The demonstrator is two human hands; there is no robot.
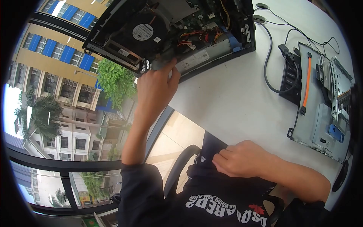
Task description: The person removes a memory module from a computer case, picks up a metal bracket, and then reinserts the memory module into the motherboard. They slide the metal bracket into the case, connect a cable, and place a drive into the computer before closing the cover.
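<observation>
An opened black desktop computer case (218, 60) stands at the top of the head view, its inside exposed. In it are a black fan (143, 31) with a round label, bundled coloured wires (200, 36), a green circuit board (194, 18) and a blue plastic latch (235, 42). My left hand (157, 85) is bent over the case's near lower edge, thumb and index finger close together; its other fingertips are hidden. By the table's near edge, my right hand (242, 159) is curled into a loose fist, palm down. Whatever its fingers may hold is hidden.
On the white table (227, 102) at right lie a metal chassis panel (306, 130) with an orange cable (307, 83), a black keyboard (290, 81) and a thick grey cable (267, 72). A chair (177, 170) is below. A window (64, 113) fills the left.
</observation>
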